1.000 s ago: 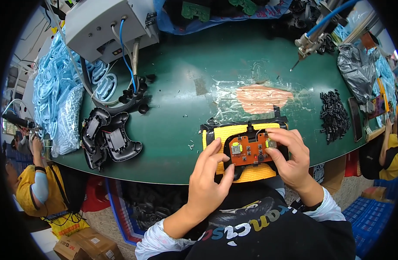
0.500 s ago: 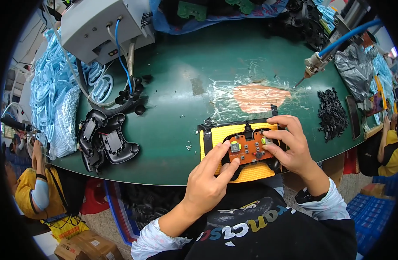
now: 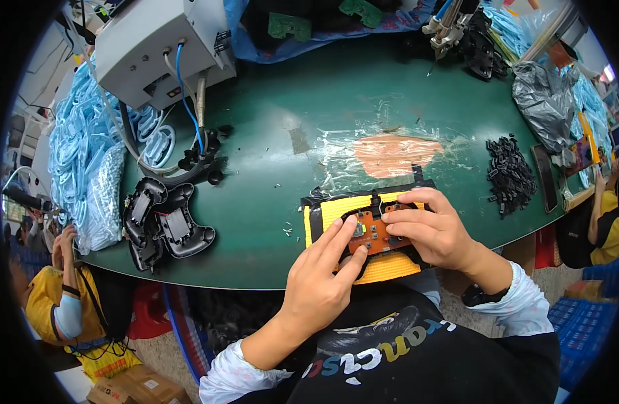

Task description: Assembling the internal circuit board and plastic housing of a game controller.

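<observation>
A black game controller half-shell [image 3: 413, 253] lies on a yellow ribbed pad [image 3: 390, 268], with an orange circuit board [image 3: 377, 236] sitting in it. My left hand [image 3: 323, 269] closes round the left end of the shell and board, its fingertips beside a small yellow-and-grey module [image 3: 359, 230]. Over the board's right half my right hand [image 3: 432, 229] is bent, fingers at the upper edge and thumb low on the board. Those fingers hide the right-hand module. At the top middle of the board a black connector piece [image 3: 375, 199] sticks up.
Open black controller shells [image 3: 178, 225] lie at left near a grey machine box [image 3: 165, 57] with hoses. A screwdriver head [image 3: 445, 37] hangs at far right. Right of the pad are a pile of small black parts [image 3: 511, 176] and a phone [image 3: 544, 178]. Light-blue parts [image 3: 80, 145] heap far left.
My right fingers have moved left and inward, now covering the right-hand module that showed before. The hanging screwdriver has swung up and away to the far side. My left hand stays in place.
</observation>
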Motion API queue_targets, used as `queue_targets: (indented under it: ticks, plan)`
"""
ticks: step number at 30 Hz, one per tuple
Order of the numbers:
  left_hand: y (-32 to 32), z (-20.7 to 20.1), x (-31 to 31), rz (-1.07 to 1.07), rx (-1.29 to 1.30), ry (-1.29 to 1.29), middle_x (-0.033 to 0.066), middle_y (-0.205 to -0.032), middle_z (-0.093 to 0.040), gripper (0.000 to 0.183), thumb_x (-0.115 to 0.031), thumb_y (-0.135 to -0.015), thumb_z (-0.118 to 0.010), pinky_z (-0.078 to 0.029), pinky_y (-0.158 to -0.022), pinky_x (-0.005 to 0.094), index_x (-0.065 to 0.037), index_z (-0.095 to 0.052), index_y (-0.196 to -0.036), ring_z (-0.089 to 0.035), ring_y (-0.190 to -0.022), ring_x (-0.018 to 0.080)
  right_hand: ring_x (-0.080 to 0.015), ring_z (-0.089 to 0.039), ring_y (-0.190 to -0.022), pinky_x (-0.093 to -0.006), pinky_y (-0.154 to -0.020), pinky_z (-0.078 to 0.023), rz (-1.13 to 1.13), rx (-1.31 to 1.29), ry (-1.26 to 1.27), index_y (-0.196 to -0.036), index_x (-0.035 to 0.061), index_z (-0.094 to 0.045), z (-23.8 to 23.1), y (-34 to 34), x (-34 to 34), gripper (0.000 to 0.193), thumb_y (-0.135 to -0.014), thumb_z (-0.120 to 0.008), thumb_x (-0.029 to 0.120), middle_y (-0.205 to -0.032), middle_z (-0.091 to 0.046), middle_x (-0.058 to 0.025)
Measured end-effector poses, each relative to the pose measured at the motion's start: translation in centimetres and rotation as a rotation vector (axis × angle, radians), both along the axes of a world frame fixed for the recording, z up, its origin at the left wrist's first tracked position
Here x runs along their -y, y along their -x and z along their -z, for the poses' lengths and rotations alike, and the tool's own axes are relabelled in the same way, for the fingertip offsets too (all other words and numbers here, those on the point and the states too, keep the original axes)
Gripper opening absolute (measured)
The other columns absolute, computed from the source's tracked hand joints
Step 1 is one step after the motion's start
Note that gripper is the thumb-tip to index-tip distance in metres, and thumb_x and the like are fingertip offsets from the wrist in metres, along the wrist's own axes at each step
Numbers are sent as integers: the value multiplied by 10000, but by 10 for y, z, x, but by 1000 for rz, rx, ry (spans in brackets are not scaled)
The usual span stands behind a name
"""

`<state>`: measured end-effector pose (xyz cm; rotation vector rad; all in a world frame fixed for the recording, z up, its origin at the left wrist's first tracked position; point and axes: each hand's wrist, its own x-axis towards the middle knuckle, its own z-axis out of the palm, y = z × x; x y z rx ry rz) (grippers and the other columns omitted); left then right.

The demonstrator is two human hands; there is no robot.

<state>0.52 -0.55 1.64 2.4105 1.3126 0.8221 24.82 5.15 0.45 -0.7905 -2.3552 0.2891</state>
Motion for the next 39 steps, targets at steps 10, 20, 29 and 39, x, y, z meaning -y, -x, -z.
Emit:
queue_targets:
  ticks: [10,20,29,39]
  plan:
    - [20,-11,2,-234,372,211,177,-1202,-601,211,64,-784,-692,-509,-908,375,-24,-701,-975,-617,-1067,323,-277,-585,-1103,-475,-971,-465,-54,61,81,-979,89,-677,-6,1,-3,237,-749,-691,33,-1133,-691,-5]
    - [4,-18,3,-174,166,238,88,-1047,-579,162,-56,-673,-794,-398,-885,392,-79,-718,-813,-527,-1009,282,-289,-587,-1097,-391,-946,-476,-51,19,108,-988,81,-672,1,0,-1,290,-713,-694,-9,-1152,-681,-20]
    - [2,-17,-5,-174,227,312,86,-1006,-604,99,-51,-721,-766,-400,-872,387,-47,-711,-803,-542,-979,277,-293,-584,-1112,-389,-947,-473,-36,-21,124,-1005,83,-675,5,-1,1,313,-711,-684,-24,-1167,-680,-24]
    - [22,-16,-20,9,-163,-140,77,-1085,-610,245,-21,-664,-742,-420,-871,447,-91,-704,-896,-561,-1032,306,-303,-582,-1110,-389,-945,-476,-33,-8,111,-1007,85,-673,6,-1,2,308,-717,-688,-19,-1175,-675,-18]
